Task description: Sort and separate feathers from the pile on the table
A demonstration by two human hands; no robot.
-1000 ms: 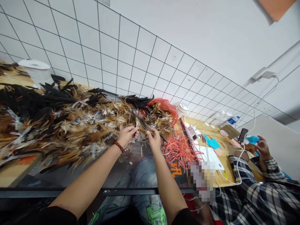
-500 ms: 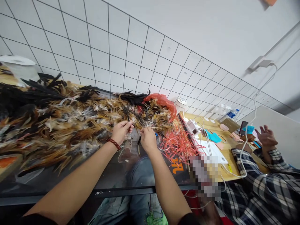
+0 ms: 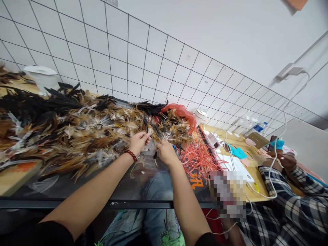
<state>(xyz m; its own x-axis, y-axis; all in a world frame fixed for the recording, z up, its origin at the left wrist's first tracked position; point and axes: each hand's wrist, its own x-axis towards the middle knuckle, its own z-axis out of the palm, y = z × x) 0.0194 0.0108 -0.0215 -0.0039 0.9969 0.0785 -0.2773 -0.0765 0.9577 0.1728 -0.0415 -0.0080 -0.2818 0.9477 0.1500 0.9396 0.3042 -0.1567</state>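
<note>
Pinched between the thumb and fingers of my left hand [image 3: 138,142] is a dark feather [image 3: 146,123], its tip pointing up. Close beside it on the right, my right hand [image 3: 166,152] is also closed in a pinch; a small dark feather [image 3: 155,155] hangs below its fingertips. Beyond and left of both hands spreads a thick pile of brown and tan feathers [image 3: 84,131], with long black feathers [image 3: 56,100] at its back. More brown feathers [image 3: 176,128] lie by a red plastic bag [image 3: 183,114] just past my right hand.
Tangled red strings [image 3: 200,153] lie right of my right arm. Farther right are a power strip [image 3: 214,140], white cables and a white board [image 3: 237,167]. A co-worker in a plaid sleeve [image 3: 294,194] sits there. A wire grid [image 3: 143,58] stands behind; a wooden board [image 3: 20,177] lies left.
The view has shifted a little, so the bench appears farther right. My hands stay close together, still pinching. The co-worker's raised hand has come down to the other hand.
</note>
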